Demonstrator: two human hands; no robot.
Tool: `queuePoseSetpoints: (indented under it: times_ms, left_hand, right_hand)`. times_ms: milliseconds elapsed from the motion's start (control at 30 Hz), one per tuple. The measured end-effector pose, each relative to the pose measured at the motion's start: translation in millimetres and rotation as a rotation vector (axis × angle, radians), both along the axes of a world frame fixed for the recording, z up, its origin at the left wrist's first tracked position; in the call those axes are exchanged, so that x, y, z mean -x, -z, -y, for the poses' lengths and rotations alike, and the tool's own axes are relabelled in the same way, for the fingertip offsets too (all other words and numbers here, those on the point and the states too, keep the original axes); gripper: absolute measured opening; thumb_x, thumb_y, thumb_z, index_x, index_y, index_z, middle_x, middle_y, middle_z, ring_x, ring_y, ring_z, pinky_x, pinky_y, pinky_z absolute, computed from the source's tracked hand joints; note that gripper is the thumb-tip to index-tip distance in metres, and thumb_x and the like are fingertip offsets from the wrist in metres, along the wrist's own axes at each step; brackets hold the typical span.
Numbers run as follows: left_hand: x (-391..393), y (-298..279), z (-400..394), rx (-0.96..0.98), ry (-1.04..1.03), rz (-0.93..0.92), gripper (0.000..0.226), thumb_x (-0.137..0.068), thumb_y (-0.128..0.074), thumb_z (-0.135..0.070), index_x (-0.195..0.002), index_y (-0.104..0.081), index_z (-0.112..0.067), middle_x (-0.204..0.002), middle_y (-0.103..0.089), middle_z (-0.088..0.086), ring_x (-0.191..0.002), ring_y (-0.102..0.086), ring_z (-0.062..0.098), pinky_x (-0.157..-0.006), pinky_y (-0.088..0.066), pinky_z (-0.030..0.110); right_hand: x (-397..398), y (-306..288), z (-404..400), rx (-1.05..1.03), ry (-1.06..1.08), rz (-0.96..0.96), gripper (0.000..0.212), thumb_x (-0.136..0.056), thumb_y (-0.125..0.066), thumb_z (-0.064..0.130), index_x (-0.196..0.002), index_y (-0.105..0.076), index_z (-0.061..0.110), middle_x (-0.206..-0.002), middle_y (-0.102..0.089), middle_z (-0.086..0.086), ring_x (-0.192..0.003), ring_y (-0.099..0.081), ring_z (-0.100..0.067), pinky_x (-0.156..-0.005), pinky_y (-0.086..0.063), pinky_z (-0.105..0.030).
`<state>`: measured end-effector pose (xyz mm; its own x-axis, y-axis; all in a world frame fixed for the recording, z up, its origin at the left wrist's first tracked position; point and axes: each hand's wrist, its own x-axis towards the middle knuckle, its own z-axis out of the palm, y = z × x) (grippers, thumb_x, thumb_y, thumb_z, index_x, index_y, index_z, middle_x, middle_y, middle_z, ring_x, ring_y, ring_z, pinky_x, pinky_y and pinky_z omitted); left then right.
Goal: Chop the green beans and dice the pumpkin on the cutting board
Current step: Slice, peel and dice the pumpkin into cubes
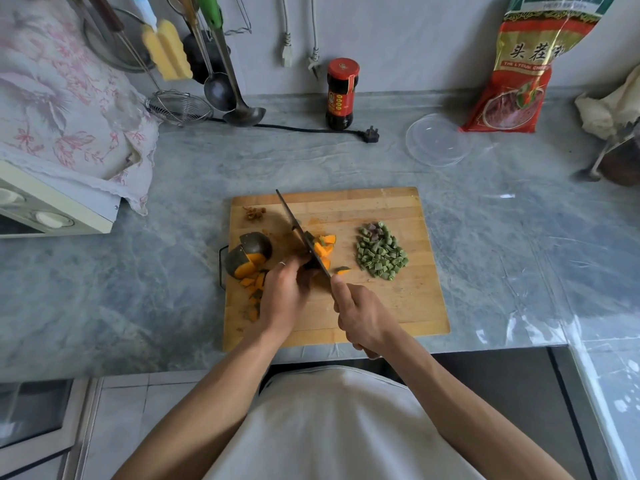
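- The near right part of the cutting board [408, 306] is bare wood, open to a reach from the front edge.
- Its middle is crowded: the knife [304, 233] slants across it, with pumpkin pieces [323, 249] just beside the blade and the chopped green beans [380, 252] heaped to the right.
- The left edge is blocked by the large pumpkin chunk [247, 254].
- The surface [173, 271] left of the board lies open up to the cloth-covered appliance [52, 209].
- Behind the board, a black cord [294, 128], sauce jar [341, 95] and clear lid [439, 140] line the back.

Head-worn wide view, looking steeply down, close over cutting board [398, 306]
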<state>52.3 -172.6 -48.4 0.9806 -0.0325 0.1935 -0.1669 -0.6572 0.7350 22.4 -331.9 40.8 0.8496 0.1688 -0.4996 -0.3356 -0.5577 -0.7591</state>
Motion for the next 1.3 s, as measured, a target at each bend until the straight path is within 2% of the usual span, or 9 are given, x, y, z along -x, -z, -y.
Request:
queuePoseSetpoints:
  times_ms: [267, 433, 533, 633, 700, 800, 933, 1133, 1300]
  left_hand:
    - [1, 2, -5, -0.013, 0.020, 0.024, 0.022, -0.089, -0.072, -0.010, -0.111, -0.069, -0.006, -0.109, -0.072, 0.008, -0.100, -0.069, 0.023, -0.083, -0.057, 0.039]
    - [6, -2, -4, -0.024, 0.019, 0.035, 0.034, -0.088, -0.072, -0.005, -0.122, -0.069, -0.009, -0.120, -0.066, 0.009, -0.109, -0.064, 0.020, -0.093, -0.051, 0.022]
    - [7, -4, -3, -0.044, 0.005, 0.027, 0.037, -0.087, -0.067, 0.003, -0.122, -0.069, -0.010, -0.117, -0.070, 0.008, -0.109, -0.064, 0.017, -0.095, -0.044, 0.009]
    - [6, 0, -3, 0.026, -0.033, -0.008, 0.030, -0.091, -0.064, -0.004, -0.119, -0.065, -0.015, -0.112, -0.073, 0.000, -0.102, -0.070, 0.014, -0.084, -0.058, 0.031]
    - [6, 2, -3, 0.079, -0.074, -0.041, 0.022, -0.091, -0.065, -0.008, -0.111, -0.061, -0.014, -0.106, -0.073, -0.002, -0.097, -0.071, 0.013, -0.077, -0.059, 0.039]
    - [8, -3, 2, 0.087, -0.113, -0.021, 0.019, -0.089, -0.071, -0.010, -0.104, -0.059, -0.011, -0.099, -0.073, -0.002, -0.089, -0.071, 0.013, -0.072, -0.059, 0.035]
    - [9, -2, 6, 0.085, -0.134, -0.040, 0.020, -0.086, -0.073, -0.010, -0.101, -0.059, -0.011, -0.093, -0.072, -0.001, -0.083, -0.069, 0.014, -0.069, -0.056, 0.032]
    - [8, -1, 9, 0.055, -0.117, -0.014, 0.020, -0.084, -0.071, -0.004, -0.101, -0.061, -0.008, -0.094, -0.072, 0.001, -0.082, -0.068, 0.017, -0.069, -0.048, 0.019]
    - [4, 1, 6, 0.032, -0.086, -0.002, 0.014, -0.089, -0.069, -0.013, -0.103, -0.065, -0.012, -0.098, -0.072, -0.002, -0.085, -0.068, 0.017, -0.071, -0.054, 0.031]
  right_hand:
    - [4, 4, 4, -0.020, 0.050, 0.008, 0.062, -0.103, -0.026, 0.057, -0.074, -0.051, 0.008, -0.060, -0.051, -0.004, -0.045, -0.045, -0.016, -0.044, -0.041, -0.030]
    - [11, -4, 10, -0.084, 0.089, 0.000, 0.058, -0.104, -0.028, 0.056, -0.069, -0.047, 0.013, -0.057, -0.049, -0.004, -0.040, -0.042, -0.015, -0.041, -0.037, -0.026]
    - [16, -9, 12, -0.085, 0.083, 0.015, 0.058, -0.103, -0.028, 0.057, -0.070, -0.047, 0.013, -0.059, -0.050, -0.001, -0.044, -0.041, -0.013, -0.045, -0.037, -0.026]
    - [19, -13, 9, -0.071, 0.068, 0.031, 0.057, -0.104, -0.028, 0.056, -0.069, -0.047, 0.015, -0.059, -0.052, 0.003, -0.048, -0.043, -0.013, -0.051, -0.037, -0.027]
    - [21, -14, 7, -0.063, 0.062, 0.041, 0.056, -0.105, -0.028, 0.054, -0.067, -0.047, 0.016, -0.058, -0.052, 0.004, -0.049, -0.044, -0.012, -0.053, -0.037, -0.027]
    - [24, -15, 4, -0.035, 0.049, 0.060, 0.054, -0.106, -0.028, 0.049, -0.067, -0.046, 0.017, -0.060, -0.053, 0.000, -0.051, -0.045, -0.014, -0.054, -0.038, -0.030]
    - [28, -14, 5, -0.030, 0.035, 0.067, 0.050, -0.109, -0.024, 0.041, -0.072, -0.047, 0.015, -0.069, -0.052, -0.016, -0.059, -0.045, -0.027, -0.058, -0.039, -0.038]
    - [26, -9, 1, -0.029, 0.068, 0.041, 0.066, -0.106, -0.026, 0.051, -0.081, -0.049, -0.006, -0.065, -0.049, -0.012, -0.052, -0.044, -0.021, -0.052, -0.040, -0.035]
    - [26, -4, -3, -0.031, 0.055, 0.074, 0.066, -0.105, -0.026, 0.053, -0.080, -0.047, -0.005, -0.064, -0.048, -0.012, -0.054, -0.041, -0.023, -0.054, -0.041, -0.039]
